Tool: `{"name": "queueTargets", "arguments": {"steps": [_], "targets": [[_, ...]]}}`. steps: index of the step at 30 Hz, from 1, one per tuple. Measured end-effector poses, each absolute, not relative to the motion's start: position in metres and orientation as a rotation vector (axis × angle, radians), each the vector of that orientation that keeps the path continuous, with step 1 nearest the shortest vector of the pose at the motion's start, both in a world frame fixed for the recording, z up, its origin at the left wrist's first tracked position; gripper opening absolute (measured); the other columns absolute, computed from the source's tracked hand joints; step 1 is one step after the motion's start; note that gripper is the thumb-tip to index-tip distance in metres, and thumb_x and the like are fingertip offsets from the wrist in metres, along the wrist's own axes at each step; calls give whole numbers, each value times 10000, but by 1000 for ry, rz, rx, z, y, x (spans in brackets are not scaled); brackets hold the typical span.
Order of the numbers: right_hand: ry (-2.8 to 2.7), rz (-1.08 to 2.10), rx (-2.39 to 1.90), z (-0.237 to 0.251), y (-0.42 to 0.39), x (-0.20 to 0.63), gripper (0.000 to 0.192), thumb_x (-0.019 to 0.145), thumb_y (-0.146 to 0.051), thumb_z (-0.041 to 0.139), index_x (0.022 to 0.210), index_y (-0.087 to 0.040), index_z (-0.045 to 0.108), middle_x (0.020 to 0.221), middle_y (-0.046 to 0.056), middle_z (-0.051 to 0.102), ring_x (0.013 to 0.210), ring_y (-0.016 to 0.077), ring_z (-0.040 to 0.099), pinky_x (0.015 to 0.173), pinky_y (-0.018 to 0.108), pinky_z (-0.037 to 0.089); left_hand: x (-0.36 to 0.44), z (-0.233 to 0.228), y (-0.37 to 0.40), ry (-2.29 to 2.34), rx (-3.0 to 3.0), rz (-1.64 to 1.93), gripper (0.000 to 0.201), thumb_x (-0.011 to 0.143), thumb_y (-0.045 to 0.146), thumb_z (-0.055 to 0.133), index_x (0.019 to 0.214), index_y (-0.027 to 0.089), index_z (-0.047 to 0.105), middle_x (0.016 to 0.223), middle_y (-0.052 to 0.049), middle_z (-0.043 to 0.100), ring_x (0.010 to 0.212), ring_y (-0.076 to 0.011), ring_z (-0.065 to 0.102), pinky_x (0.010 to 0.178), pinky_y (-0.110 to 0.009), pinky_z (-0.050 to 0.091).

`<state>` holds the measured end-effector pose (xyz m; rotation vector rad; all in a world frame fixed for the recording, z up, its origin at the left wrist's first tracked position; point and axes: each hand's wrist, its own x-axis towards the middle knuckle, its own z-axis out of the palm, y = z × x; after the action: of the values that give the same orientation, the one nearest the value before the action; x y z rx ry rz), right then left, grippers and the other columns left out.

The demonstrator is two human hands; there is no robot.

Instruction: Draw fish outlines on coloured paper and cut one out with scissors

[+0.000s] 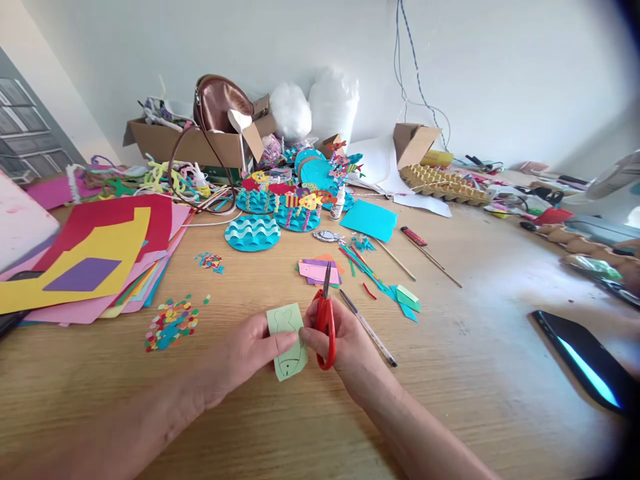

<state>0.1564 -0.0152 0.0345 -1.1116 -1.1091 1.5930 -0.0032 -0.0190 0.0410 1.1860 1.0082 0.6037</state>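
In my left hand (265,343) is a small light green paper piece (289,367) with a fish outline drawn on it. The thumb presses across its middle. Beside it my right hand (340,327) is closed around red-handled scissors (326,320), blades together and pointing away from me. The right thumb is at the paper's right edge. A pen (367,327) lies just right of this hand. Farther off is a small pile of pink, purple and orange paper pieces (320,270), partly behind the scissor tips.
Colored paper sheets (105,250) are stacked at left, near confetti dots (173,323). Blue wavy bases with paper fish (295,207) stand at the back beside a glue bottle (338,203). A phone (580,360) lies at right. Paper strips (367,270) and a cutter (414,236) lie mid-table.
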Motion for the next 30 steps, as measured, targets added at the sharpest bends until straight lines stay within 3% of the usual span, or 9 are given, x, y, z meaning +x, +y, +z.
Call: {"name": "queueTargets", "arguments": {"steps": [6, 9, 12, 19, 30], "targets": [[-1236, 1618, -1167, 38, -19, 152, 316, 607, -302, 711, 732, -196, 441, 634, -69, 461, 562, 86, 393, 520, 214, 305, 3, 34, -24, 1159, 1035, 968, 201, 709, 353, 628, 682, 182, 525, 641, 42, 499, 610, -118, 462, 571, -218, 373], [-1507, 1557, -1290, 44, -20, 157, 231, 724, -330, 599, 661, -198, 420, 574, -64, 407, 549, 96, 367, 501, 224, 268, -1, 37, -22, 1163, 970, 980, 199, 675, 340, 646, 680, 185, 522, 617, 48, 494, 573, -111, 458, 544, -214, 373], [-1722, 1475, -1381, 47, -20, 164, 293, 829, -332, 444, 577, -198, 378, 548, -48, 394, 541, 102, 372, 498, 235, 253, -11, 42, -19, 1145, 905, 969, 214, 672, 332, 655, 667, 187, 497, 566, 61, 478, 512, -97, 444, 511, -207, 365], [-1880, 1502, -1429, 41, -20, 164, 323, 846, -369, 434, 578, -200, 373, 530, -44, 398, 517, 105, 378, 478, 236, 239, -25, 40, -17, 1071, 868, 962, 174, 709, 318, 644, 776, 167, 591, 746, -27, 666, 645, -130, 577, 576, -216, 426], [-1881, 1529, -1387, 35, -24, 161, 325, 862, -353, 445, 585, -191, 396, 526, -41, 432, 502, 95, 388, 468, 225, 239, -15, 46, -18, 1027, 846, 926, 177, 661, 311, 656, 698, 166, 561, 671, -11, 633, 617, -133, 574, 542, -210, 412]]}}
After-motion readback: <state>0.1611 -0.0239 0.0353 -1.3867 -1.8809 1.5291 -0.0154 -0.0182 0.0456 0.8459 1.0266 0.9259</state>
